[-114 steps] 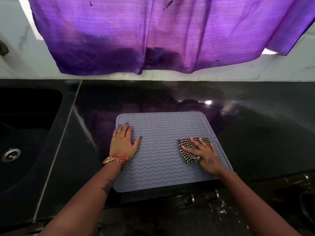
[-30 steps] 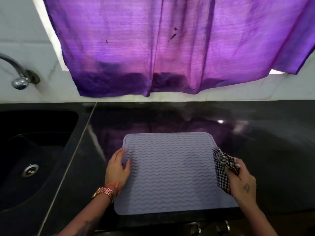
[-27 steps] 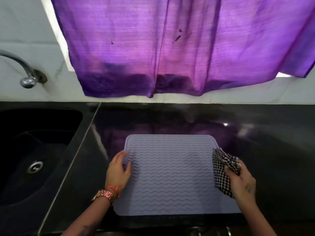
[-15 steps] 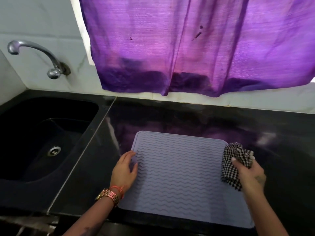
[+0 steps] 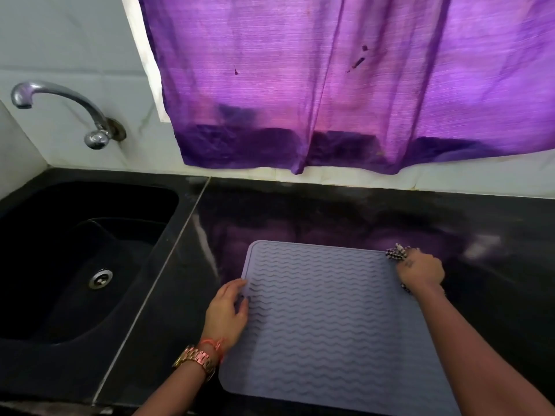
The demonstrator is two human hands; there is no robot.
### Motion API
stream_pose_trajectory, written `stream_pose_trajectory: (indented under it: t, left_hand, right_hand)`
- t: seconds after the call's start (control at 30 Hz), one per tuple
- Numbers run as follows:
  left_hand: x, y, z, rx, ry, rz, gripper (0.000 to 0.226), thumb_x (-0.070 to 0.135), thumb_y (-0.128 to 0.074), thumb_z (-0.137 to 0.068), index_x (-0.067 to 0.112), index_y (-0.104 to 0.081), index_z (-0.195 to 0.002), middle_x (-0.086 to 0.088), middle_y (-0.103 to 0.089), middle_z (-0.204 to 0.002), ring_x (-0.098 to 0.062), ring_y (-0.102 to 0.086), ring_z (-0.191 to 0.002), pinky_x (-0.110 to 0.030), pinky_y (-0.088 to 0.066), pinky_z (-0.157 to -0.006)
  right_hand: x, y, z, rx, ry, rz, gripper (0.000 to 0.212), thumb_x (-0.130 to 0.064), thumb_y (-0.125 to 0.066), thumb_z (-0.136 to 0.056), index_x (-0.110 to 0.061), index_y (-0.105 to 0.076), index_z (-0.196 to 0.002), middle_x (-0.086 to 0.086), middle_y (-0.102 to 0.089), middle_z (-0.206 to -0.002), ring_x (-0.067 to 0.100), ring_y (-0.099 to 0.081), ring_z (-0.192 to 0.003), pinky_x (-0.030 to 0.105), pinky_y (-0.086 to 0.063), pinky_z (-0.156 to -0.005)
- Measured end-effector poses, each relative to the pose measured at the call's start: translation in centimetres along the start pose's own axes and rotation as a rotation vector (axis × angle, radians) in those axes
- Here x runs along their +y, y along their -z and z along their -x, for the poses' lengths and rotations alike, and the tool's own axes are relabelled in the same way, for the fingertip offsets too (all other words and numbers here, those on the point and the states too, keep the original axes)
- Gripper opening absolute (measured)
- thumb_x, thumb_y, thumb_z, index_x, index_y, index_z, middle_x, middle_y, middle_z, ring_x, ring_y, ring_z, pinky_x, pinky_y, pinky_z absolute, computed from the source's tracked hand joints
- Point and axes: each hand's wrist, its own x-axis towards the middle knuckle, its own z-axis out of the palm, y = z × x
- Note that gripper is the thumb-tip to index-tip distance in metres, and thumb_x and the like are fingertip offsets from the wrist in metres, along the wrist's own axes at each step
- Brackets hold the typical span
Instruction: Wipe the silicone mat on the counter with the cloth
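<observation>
Hands first: the left hand (image 5: 226, 312) lies flat with straight fingers on the left edge of the silicone mat (image 5: 324, 322), pinning it; the right hand (image 5: 420, 273) clutches the bunched checked cloth (image 5: 395, 254) at the mat's far right corner. The mat rests flat on the black tabletop (image 5: 300, 217), right of the sink (image 5: 81, 259). To wipe well, I judge the cloth should be spread flatter and drawn along the wavy ridges while the left hand presses down against sliding.
</observation>
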Motion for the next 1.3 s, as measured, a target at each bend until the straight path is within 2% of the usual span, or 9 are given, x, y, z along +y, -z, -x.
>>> stream_pose_trajectory:
  t: [0.17,0.43,0.6,0.7,0.8,0.97,1.13,1.23,1.3]
  left_hand:
    - [-0.6,0.1,-0.4,0.016,0.021,0.059,0.030,0.011,-0.057,-0.086,0.015,-0.060,-0.116,-0.001,-0.060,-0.118,-0.014,-0.060,-0.103,-0.029,-0.049,-0.092]
    - [-0.4,0.9,-0.5,-0.042,0.069,0.101,0.030,0.020,-0.047,-0.093,0.016,-0.056,-0.122,0.000,-0.057,-0.123,-0.013,-0.054,-0.110,-0.028,-0.041,-0.097]
    - [-0.6,1.9,-1.2,-0.187,0.290,0.482,0.058,0.057,-0.037,-0.088,0.031,-0.029,-0.140,0.007,-0.041,-0.136,-0.013,-0.048,-0.124,-0.039,-0.033,-0.112]
    - [0.2,2.5,-1.5,-0.196,0.334,0.681,0.052,0.040,-0.031,-0.096,0.024,-0.019,-0.144,0.008,-0.035,-0.128,-0.018,-0.051,-0.119,-0.036,-0.036,-0.109]
    - [0.5,2.7,-1.8,-0.151,0.337,0.736,0.050,0.038,-0.028,-0.097,0.022,-0.021,-0.144,0.005,-0.037,-0.127,-0.021,-0.052,-0.114,-0.037,-0.041,-0.104]
    - [0.0,2.5,-3.0,0.088,0.335,0.514,0.043,0.038,-0.033,-0.097,0.014,-0.044,-0.130,-0.011,-0.049,-0.130,-0.029,-0.056,-0.107,-0.033,-0.051,-0.077]
    - [0.0,2.3,-4.1,0.116,0.258,0.363,0.047,0.056,-0.030,-0.091,0.022,-0.052,-0.116,-0.009,-0.058,-0.116,-0.028,-0.058,-0.106,-0.050,-0.046,-0.096]
    - [0.3,1.8,-4.6,0.070,0.270,0.327,0.050,0.055,-0.030,-0.092,0.019,-0.052,-0.119,-0.010,-0.058,-0.119,-0.028,-0.056,-0.110,-0.050,-0.044,-0.098]
    - [0.6,1.3,-4.6,0.041,0.259,0.296,0.049,0.054,-0.029,-0.092,0.018,-0.054,-0.114,-0.011,-0.059,-0.117,-0.029,-0.055,-0.109,-0.049,-0.044,-0.098]
  right_hand:
    - [-2.5,-0.6,0.4,0.039,0.056,0.029,0.032,-0.015,-0.043,-0.091,-0.004,-0.064,-0.112,0.019,-0.063,-0.117,0.038,-0.057,-0.110,0.036,-0.047,-0.090]
    - [-13.5,-4.0,5.2,-0.010,0.417,0.077,0.033,-0.017,-0.044,-0.090,-0.014,-0.060,-0.118,0.014,-0.063,-0.118,0.035,-0.057,-0.110,0.032,-0.047,-0.089]
    - [-19.7,-6.2,8.4,-0.095,0.658,0.066,0.040,-0.014,-0.044,-0.088,-0.021,-0.054,-0.126,0.015,-0.064,-0.116,0.033,-0.051,-0.112,0.034,-0.046,-0.091]
    - [-21.1,-6.7,10.1,-0.134,0.788,0.085,0.044,-0.015,-0.044,-0.091,-0.027,-0.050,-0.132,0.012,-0.061,-0.122,0.033,-0.047,-0.115,0.035,-0.045,-0.094]
    - [-20.6,-7.1,11.6,-0.195,0.868,0.109,0.048,-0.015,-0.044,-0.091,-0.035,-0.047,-0.134,0.005,-0.054,-0.133,0.030,-0.043,-0.122,0.034,-0.043,-0.099]
    - [-17.6,-6.3,14.9,-0.236,0.956,0.146,0.053,-0.016,-0.046,-0.090,-0.038,-0.042,-0.138,-0.001,-0.043,-0.146,0.028,-0.040,-0.122,0.034,-0.042,-0.094]
    - [-14.5,-7.5,18.9,-0.211,1.094,0.092,0.050,-0.022,-0.035,-0.087,-0.033,-0.048,-0.134,0.006,-0.049,-0.141,0.033,-0.047,-0.107,0.035,-0.042,-0.074]
    - [-12.6,-7.7,21.0,-0.249,1.169,0.088,0.044,-0.025,-0.052,-0.086,-0.035,-0.055,-0.128,0.005,-0.049,-0.142,0.032,-0.051,-0.101,0.033,-0.045,-0.076]
    - [-11.1,-7.6,22.5,-0.207,1.245,0.078,0.039,-0.035,-0.062,-0.074,-0.044,-0.064,-0.112,-0.006,-0.064,-0.126,0.016,-0.054,-0.083,0.020,-0.043,-0.070]
